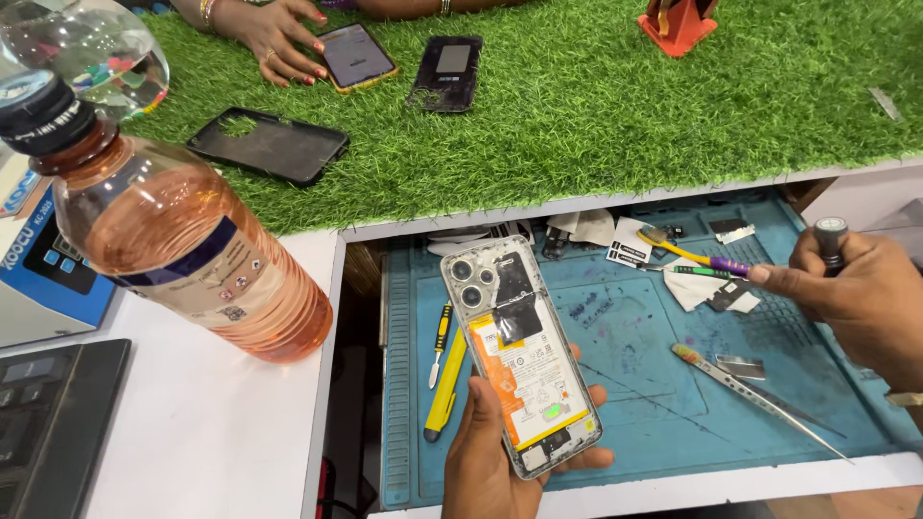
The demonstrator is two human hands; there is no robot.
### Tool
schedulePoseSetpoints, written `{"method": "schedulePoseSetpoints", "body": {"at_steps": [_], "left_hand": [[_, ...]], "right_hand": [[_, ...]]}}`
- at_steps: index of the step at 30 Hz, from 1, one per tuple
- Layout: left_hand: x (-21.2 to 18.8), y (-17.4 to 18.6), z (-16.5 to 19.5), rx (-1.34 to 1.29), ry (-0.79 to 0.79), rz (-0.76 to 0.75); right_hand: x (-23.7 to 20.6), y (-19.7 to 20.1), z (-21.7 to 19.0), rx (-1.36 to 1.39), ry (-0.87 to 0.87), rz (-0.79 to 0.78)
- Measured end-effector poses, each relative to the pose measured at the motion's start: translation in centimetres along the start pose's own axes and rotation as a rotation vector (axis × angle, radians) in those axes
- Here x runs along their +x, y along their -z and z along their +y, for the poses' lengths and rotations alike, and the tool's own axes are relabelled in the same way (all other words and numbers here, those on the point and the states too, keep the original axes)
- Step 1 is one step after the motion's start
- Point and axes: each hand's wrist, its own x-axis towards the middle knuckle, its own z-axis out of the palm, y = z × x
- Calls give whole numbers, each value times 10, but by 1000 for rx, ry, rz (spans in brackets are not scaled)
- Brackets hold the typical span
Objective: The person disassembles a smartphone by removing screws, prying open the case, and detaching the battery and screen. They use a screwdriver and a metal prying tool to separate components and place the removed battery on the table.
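So the phone [520,355] is bottom centre, back cover off, cameras up top and an orange-and-white battery showing. The left hand [490,452] cradles it from underneath, fingers [585,459] wrapped round its lower edges. It sits above a blue mat [625,384] in a sunken tray of the white counter [202,432].

At 3 o'clock from the phone, the right hand [856,298] has its fingers closed round a dark-capped tool [829,240], forefinger poking out at a purple-and-yellow brush [692,255]. Tweezers [760,389] lie on the mat at 4 o'clock from there, and a yellow pry tool [445,384] at 9 o'clock from the phone.

Further out at 10 o'clock there's a bottle [183,250] of orange liquid lying tilted, a blue box [43,274] behind it, and a keyboard [53,423] corner. Up at 12 o'clock it's fake grass [625,106] with a black case [269,144] and two more phones [356,56]; another person's hand [279,34] rests on one.

The stuff at the back of the mat is too cluttered to make out, and the right wrist is cut off by the frame.
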Motion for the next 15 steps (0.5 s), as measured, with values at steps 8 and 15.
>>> {"method": "schedulePoseSetpoints", "body": {"at_steps": [8,15], "left_hand": [[-1,-5,2,-37,-20,-8],[-3,-4,3,-38,-29,-49]], "right_hand": [[-2,-2,-19,356,-47,-136],[-1,2,0,392,-26,-169]]}}
